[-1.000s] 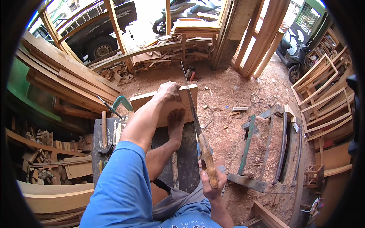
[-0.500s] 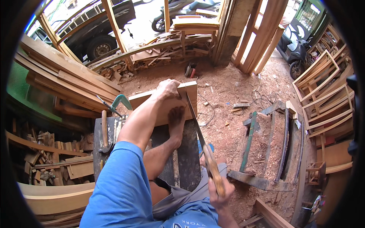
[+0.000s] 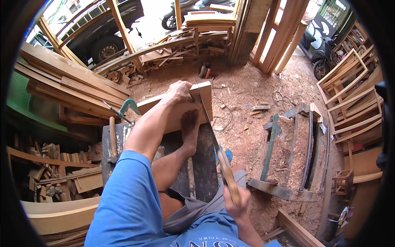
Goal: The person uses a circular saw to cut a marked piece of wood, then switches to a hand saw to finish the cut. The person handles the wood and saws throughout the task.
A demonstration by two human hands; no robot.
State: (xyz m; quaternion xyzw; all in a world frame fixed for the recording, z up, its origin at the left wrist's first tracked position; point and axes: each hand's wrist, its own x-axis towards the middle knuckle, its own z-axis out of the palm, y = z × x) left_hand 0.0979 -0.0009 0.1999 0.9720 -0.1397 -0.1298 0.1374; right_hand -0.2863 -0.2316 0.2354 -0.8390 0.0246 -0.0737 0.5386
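Note:
My left hand (image 3: pixel 180 91) is closed over the top edge of a thick pale wooden board (image 3: pixel 207 103), close to the board's right end. The board stands on edge across a dark, worn bench (image 3: pixel 204 168). My bare foot (image 3: pixel 189 125) rests against its near face. In my right hand (image 3: pixel 238 201), fingers wrapped round it, is the wooden handle of a handsaw (image 3: pixel 215 142). The narrow blade points away from me and meets the board just right of my left hand. How deep it sits in the wood I cannot tell.
A green clamp (image 3: pixel 128 108) and a hammer (image 3: pixel 112 142) are at the bench's left side. Stacked planks (image 3: pixel 78 88) lie farther left. On the right, a low wooden frame (image 3: pixel 269 150) stands amid sawdust; window-like frames (image 3: pixel 356 103) lean beyond it. A red-and-dark power tool (image 3: pixel 205 71) lies ahead.
The view has shifted slightly, so most things sit a little higher. Hands, saw and board keep nearly the same arrangement; any saw stroke between the frames is small.

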